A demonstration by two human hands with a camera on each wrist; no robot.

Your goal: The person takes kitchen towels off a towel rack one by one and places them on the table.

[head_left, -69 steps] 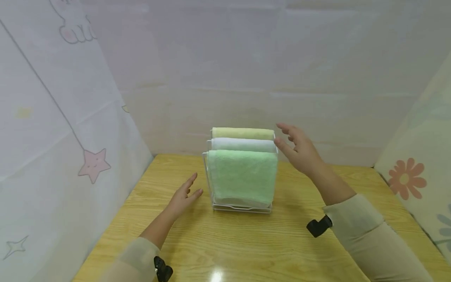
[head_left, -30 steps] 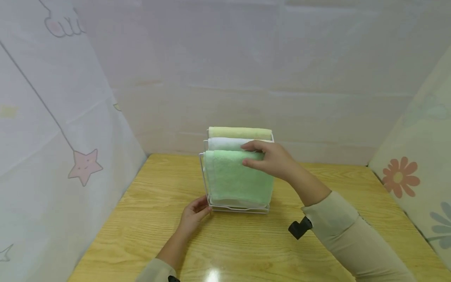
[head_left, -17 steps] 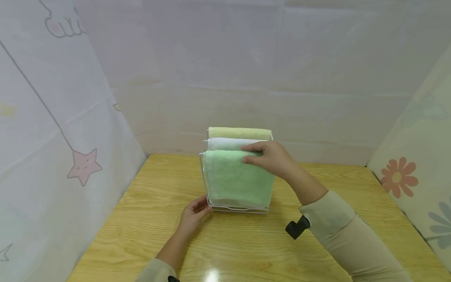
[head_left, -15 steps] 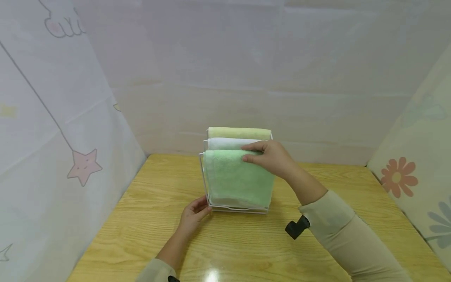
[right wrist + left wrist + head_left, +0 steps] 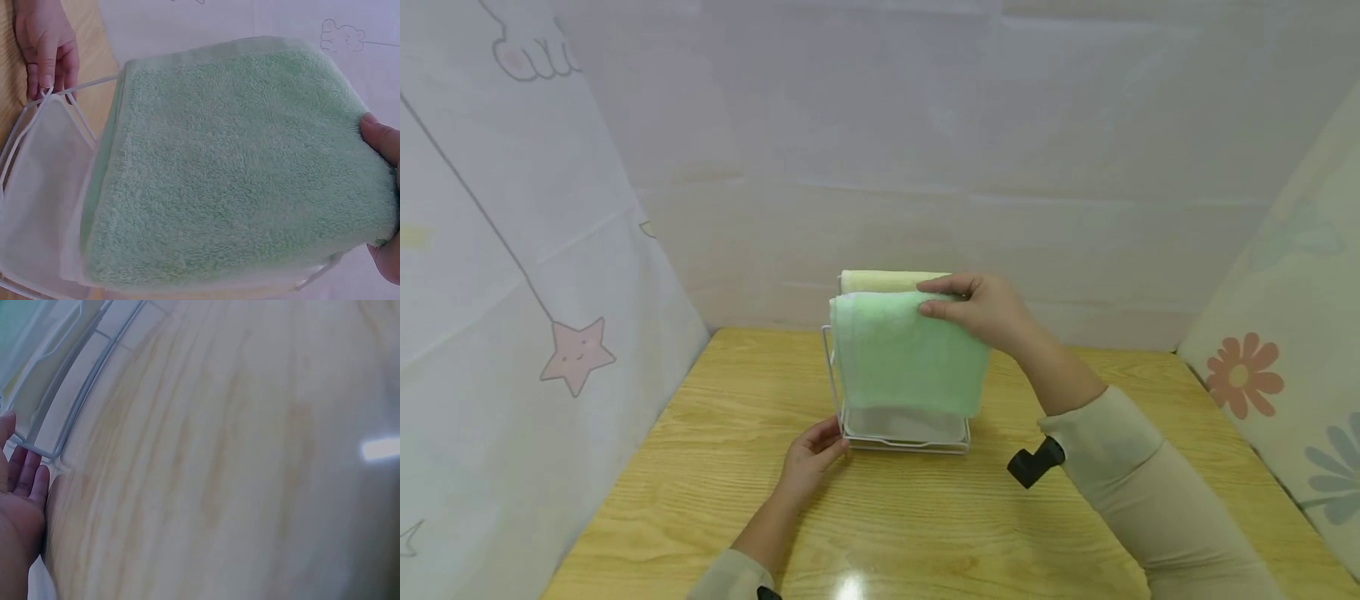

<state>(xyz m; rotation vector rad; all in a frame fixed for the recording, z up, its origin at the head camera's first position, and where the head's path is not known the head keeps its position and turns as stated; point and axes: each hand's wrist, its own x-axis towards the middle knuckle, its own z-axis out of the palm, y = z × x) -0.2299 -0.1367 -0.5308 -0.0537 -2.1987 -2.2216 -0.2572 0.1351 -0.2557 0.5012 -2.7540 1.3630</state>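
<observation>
My right hand (image 5: 1000, 312) pinches the top edge of a folded light-green towel (image 5: 910, 358), thumb in front and fingers behind. The towel hangs above the base of a white wire rack (image 5: 906, 447); its fuzzy face (image 5: 244, 162) fills much of the right wrist view. Behind it, the top of a yellow towel (image 5: 880, 281) shows on the rack. The white towel between them is largely hidden. At the rack's lower left corner, my left hand (image 5: 812, 458) grips the wire, the thumb (image 5: 47, 59) on top.
The rack stands on a wooden table (image 5: 917, 525). A pale curtain (image 5: 880, 183) rises behind the table, and printed cloths with a pink star (image 5: 578, 354) and an orange flower (image 5: 1243, 375) flank it. A whitish surface (image 5: 906, 423) shows inside the rack below the green towel.
My right hand came in from the right, took hold of the green towel and has lifted it upward. My left hand moved to the rack's lower left corner and has stayed there.
</observation>
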